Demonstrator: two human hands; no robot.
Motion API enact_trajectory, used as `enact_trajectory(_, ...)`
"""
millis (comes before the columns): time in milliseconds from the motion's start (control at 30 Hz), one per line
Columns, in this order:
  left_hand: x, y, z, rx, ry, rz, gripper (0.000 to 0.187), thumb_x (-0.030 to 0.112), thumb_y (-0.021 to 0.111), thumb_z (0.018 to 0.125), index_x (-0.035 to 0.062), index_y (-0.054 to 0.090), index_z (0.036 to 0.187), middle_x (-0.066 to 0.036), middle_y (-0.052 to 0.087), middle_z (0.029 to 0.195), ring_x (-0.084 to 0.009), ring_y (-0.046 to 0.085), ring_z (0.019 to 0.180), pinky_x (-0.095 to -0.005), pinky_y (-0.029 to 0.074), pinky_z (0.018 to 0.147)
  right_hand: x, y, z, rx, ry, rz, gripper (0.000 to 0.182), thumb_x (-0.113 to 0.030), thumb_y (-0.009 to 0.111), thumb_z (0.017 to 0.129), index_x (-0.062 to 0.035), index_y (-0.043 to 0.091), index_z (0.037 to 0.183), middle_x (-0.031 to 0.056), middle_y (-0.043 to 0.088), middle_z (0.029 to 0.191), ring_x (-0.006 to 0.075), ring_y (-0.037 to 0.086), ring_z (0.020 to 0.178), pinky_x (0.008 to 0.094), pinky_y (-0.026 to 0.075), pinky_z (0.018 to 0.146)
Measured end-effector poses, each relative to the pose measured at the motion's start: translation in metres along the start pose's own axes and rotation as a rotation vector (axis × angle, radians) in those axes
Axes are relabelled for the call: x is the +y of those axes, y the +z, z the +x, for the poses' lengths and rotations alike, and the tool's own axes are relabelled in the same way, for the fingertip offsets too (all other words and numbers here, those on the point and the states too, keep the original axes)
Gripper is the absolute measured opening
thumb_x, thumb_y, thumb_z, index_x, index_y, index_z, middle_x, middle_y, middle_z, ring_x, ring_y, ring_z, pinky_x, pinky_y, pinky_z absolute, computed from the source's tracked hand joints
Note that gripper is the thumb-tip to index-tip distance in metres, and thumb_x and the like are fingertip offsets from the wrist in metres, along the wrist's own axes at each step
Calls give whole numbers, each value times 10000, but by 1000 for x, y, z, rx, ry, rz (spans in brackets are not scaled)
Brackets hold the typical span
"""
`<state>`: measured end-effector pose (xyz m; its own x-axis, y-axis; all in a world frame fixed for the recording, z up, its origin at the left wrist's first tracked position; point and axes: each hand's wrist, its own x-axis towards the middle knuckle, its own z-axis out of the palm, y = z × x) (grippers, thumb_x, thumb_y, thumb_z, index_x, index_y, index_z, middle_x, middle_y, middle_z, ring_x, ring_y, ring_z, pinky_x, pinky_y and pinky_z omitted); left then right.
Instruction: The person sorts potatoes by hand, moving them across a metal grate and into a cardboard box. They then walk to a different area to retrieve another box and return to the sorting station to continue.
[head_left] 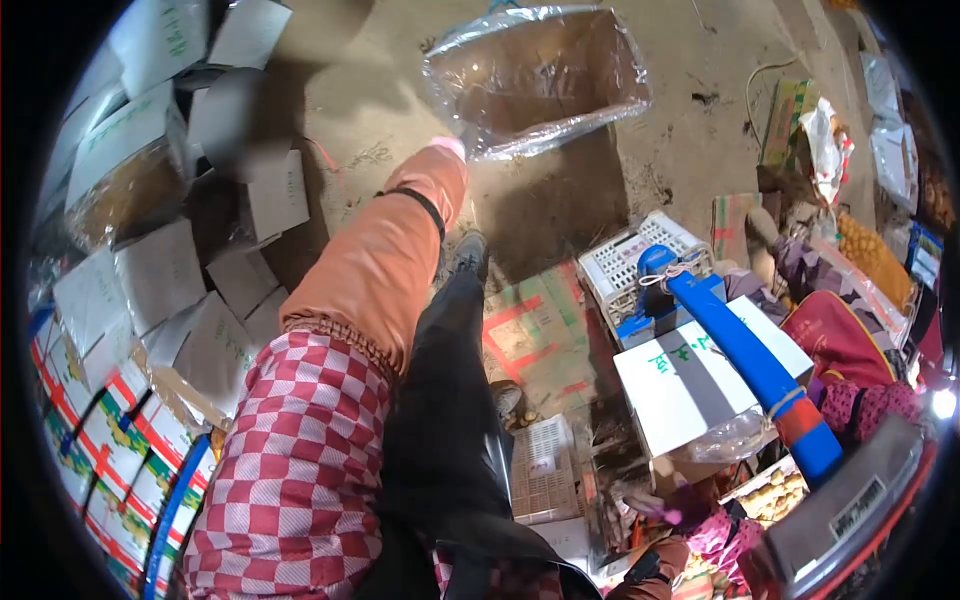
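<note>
My left arm, in a checkered sleeve and orange sleeve cover, reaches far forward. My left hand, in a pink glove, is closed at the near left corner of a cardboard box lined with clear plastic. Its fingers are mostly hidden. The box is tilted with its opening showing, and a dark shadow lies below it on the floor. Low in the view, an orange sleeve cover with a black band looks like my right arm. The right hand's fingers cannot be made out there.
White boxes are piled at the left. At the right are a white crate, a blue machine arm and a white box. A co-worker's pink sleeve and purple glove show near potatoes.
</note>
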<state>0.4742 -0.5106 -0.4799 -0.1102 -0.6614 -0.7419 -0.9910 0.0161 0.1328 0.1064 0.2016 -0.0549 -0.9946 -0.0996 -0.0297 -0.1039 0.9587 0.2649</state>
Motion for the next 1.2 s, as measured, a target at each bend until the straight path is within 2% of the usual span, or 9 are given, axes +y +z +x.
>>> enact_trajectory(167, 16, 12, 52, -62, 36, 135, 418, 354, 600, 787, 75, 697, 1084, -179, 660, 1146, -329, 615, 1117, -411, 509, 936, -2, -8, 0, -36, 20, -37, 340, -227, 566, 914, -51, 638, 1195, 105, 635, 1116, 273, 561, 996, 358, 437, 871)
enact_trajectory(367, -11, 32, 21, -161, 48, 226, 353, 223, 688, 749, 67, 699, 1064, -184, 666, 1128, -325, 621, 1106, -397, 520, 924, 13, -13, -2, -60, 17, -23, 329, -216, 561, 922, -45, 641, 1191, 105, 649, 1084, 255, 582, 959, 340, 454, 841)
enact_trajectory(500, -43, 23, -55, -218, 14, 253, 340, 136, 746, 723, 61, 701, 1051, -187, 670, 1117, -322, 626, 1099, -387, 527, 916, 24, -7, -8, -62, 0, 31, 322, -209, 557, 927, -42, 644, 1188, 105, 658, 1062, 243, 597, 934, 328, 465, 822)
enact_trajectory(800, -134, -1, -305, -124, -121, 287, 379, 200, 746, 740, 104, 692, 1103, -152, 660, 1154, -271, 613, 1132, -363, 498, 957, 66, 52, -2, -39, -118, 258, 307, -192, 549, 939, -33, 649, 1182, 106, 679, 1013, 216, 628, 878, 301, 489, 777)
enact_trajectory(933, -145, -17, -408, -36, -169, 316, 397, 228, 746, 748, 124, 688, 1126, -136, 656, 1170, -248, 608, 1147, -352, 485, 976, 66, 57, 40, -95, -303, 438, 300, -185, 546, 945, -29, 651, 1179, 106, 688, 992, 204, 642, 854, 290, 500, 757)
enact_trajectory(1067, -154, -12, -494, 17, -165, 354, 409, 253, 742, 757, 137, 683, 1145, -125, 653, 1182, -232, 604, 1156, -345, 476, 987, 39, -61, 54, -71, -698, 667, 294, -177, 542, 950, -26, 654, 1176, 106, 698, 970, 192, 656, 829, 278, 511, 737)
enact_trajectory(1133, -152, 0, -517, 38, -100, 375, 406, 259, 735, 764, 133, 680, 1147, -125, 653, 1180, -235, 605, 1151, -348, 476, 983, 19, -198, -20, 72, -836, 792, 350, 42, 683, 801, -14, 653, 1145, 123, 683, 913, 216, 658, 839, 309, 515, 753)
enact_trajectory(1167, -152, 6, -527, 49, -73, 392, 405, 263, 732, 768, 132, 678, 1148, -126, 653, 1180, -237, 606, 1149, -350, 476, 981, 23, -250, -47, 274, -1012, 824, 357, 24, 701, 779, -19, 659, 1131, 124, 671, 917, 244, 652, 829, 336, 512, 739)
enact_trajectory(1200, -149, 8, -534, 64, -46, 418, 404, 266, 728, 771, 130, 676, 1149, -126, 654, 1179, -238, 606, 1147, -351, 477, 978, 37, -284, -72, 231, -1005, 866, 369, 10, 698, 768, -25, 660, 1133, 133, 674, 943, 270, 656, 852, 343, 518, 748)
